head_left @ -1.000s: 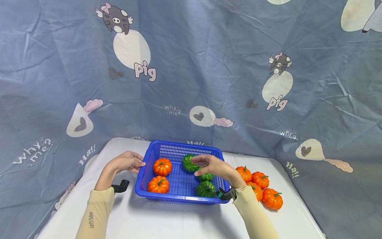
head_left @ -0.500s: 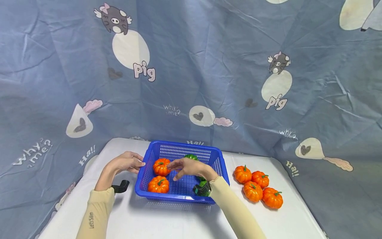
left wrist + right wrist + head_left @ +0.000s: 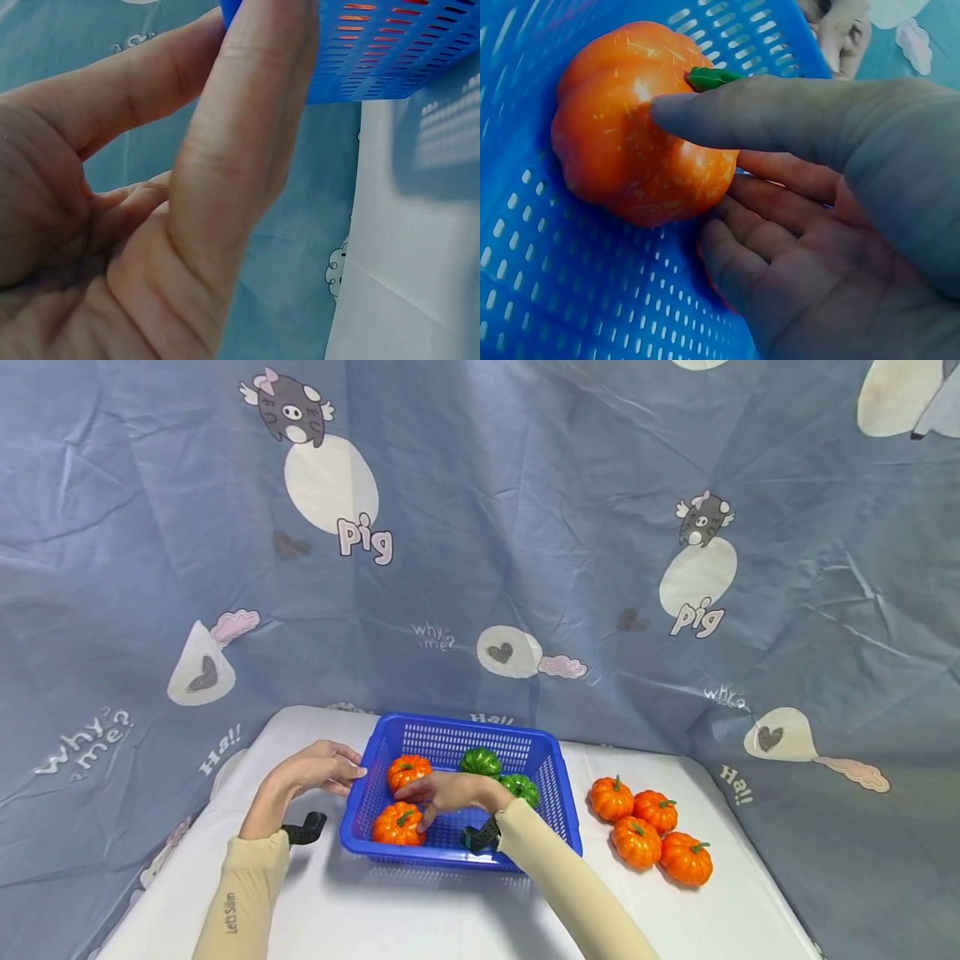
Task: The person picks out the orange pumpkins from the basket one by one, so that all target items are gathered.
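A blue perforated plastic basket stands on the table. My left hand pinches its left rim between thumb and fingers; in the left wrist view the thumb lies along the outside. Inside at left sit two small orange pumpkins, a front one and a back one. My right hand reaches in beside the front pumpkin. In the right wrist view its straight thumb overlaps an orange pumpkin near the green stem, fingers extended alongside. Green pumpkins sit at the basket's right; my right forearm hides part of that side.
Several orange pumpkins cluster on the white table right of the basket. A blue-grey cloth with pig prints hangs behind and around the table. Each wrist wears a black band.
My right hand has moved left from over the green pumpkins, then down towards the front orange pumpkin. The left hand has stayed at the basket's rim.
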`<act>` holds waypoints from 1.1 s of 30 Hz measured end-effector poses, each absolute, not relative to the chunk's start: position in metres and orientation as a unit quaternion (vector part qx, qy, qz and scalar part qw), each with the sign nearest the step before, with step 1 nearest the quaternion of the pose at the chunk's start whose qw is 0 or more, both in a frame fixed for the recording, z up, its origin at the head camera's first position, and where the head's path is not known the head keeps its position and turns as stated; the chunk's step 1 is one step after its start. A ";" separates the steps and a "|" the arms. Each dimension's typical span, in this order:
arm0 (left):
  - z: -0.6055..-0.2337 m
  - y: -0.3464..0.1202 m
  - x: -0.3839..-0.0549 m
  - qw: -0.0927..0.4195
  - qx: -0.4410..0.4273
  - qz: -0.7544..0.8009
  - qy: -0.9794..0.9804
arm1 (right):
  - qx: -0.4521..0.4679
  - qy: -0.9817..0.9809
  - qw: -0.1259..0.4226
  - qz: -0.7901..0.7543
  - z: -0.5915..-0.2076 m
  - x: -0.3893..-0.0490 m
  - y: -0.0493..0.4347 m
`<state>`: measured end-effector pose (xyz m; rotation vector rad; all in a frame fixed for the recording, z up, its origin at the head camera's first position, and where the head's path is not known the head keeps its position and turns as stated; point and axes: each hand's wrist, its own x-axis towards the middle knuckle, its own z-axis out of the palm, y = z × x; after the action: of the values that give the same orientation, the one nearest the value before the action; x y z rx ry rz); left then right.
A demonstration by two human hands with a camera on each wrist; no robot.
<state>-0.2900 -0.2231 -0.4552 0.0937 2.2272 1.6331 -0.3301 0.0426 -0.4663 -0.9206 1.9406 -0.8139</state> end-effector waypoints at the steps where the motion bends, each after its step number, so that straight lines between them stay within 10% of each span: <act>1: -0.455 -0.223 -0.290 0.187 0.032 0.579 0.793 | -0.371 0.772 0.410 -0.315 -0.467 -0.330 0.040; 33: -0.455 -0.222 -0.291 0.186 0.016 0.577 0.795 | -0.307 0.827 0.290 -0.371 -0.420 -0.307 0.106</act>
<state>-0.2911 -0.2220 -0.4552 0.0449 2.2399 1.6248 -0.3066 0.1059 -0.4203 -0.8200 2.2062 -0.9907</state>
